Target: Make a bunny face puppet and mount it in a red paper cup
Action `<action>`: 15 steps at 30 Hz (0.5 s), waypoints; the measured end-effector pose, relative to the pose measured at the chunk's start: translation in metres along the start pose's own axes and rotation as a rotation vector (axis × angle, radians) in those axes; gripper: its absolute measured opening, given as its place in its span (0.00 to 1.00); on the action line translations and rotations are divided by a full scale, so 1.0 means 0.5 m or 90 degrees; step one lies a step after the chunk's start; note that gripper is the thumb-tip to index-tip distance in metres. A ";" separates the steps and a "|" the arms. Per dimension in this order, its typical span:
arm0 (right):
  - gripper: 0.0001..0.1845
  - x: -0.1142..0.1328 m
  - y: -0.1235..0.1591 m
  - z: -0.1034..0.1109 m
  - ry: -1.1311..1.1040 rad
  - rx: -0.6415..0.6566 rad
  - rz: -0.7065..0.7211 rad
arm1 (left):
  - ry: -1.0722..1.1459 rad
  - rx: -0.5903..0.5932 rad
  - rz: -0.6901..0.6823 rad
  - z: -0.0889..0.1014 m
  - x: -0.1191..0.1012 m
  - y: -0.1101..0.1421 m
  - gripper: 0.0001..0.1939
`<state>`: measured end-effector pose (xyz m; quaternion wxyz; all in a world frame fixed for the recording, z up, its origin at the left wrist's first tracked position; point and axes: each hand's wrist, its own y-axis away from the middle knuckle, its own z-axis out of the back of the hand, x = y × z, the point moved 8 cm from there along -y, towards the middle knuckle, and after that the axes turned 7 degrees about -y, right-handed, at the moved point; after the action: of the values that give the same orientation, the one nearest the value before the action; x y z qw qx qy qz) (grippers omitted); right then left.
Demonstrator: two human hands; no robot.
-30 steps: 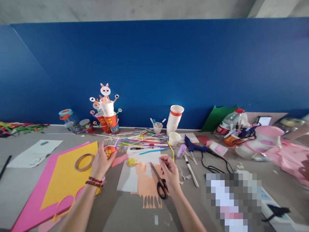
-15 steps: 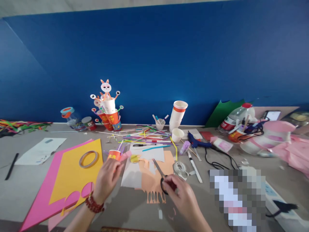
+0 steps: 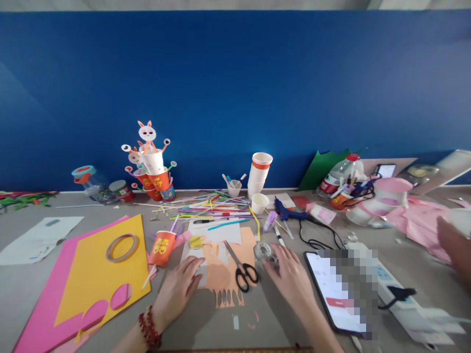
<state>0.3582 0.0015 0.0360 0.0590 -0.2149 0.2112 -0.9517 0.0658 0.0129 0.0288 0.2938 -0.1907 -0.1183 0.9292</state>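
My left hand (image 3: pixel 179 287) holds nothing. Its fingers stretch forward, slightly apart, over the left edge of the peach paper (image 3: pixel 217 269), which has a row of cut-out strips at its front. Just beyond that hand leans a red paper cup (image 3: pixel 162 248) with purple straws and pink paper on it. Black-handled scissors (image 3: pixel 241 268) lie on the peach paper with the blades pointing away from me. My right hand (image 3: pixel 290 274) has thumb and forefinger closed at the right side of a roll of clear tape (image 3: pixel 262 251), partly covering it.
Yellow sheet (image 3: pixel 91 264) over pink sheet, with a tape ring (image 3: pixel 122 247), lies left. Behind are straws, decorated cups (image 3: pixel 152 162), stacked cups (image 3: pixel 260 171) and a glue gun (image 3: pixel 289 212). A phone (image 3: pixel 327 289) and power strip (image 3: pixel 390 299) lie right. Another person's hand (image 3: pixel 454 245) shows far right.
My right hand has put the scissors down on the peach paper and moved to the tape. My left hand has let go of the red cup and moved nearer. The view shifted right.
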 end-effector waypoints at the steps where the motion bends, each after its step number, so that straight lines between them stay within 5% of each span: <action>1: 0.19 -0.002 -0.009 -0.012 0.022 0.014 0.007 | -0.014 0.000 0.001 0.000 0.006 0.004 0.16; 6: 0.21 -0.011 -0.024 -0.056 0.058 0.067 0.011 | -0.081 0.043 0.005 -0.013 0.025 0.035 0.18; 15: 0.20 -0.013 -0.028 -0.056 0.003 0.069 -0.008 | -0.109 0.077 -0.009 -0.020 0.013 0.041 0.19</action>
<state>0.3517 0.0260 0.0163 0.0640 -0.2105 0.1578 -0.9627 0.0548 0.0013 0.0110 0.2999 -0.0918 -0.0883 0.9454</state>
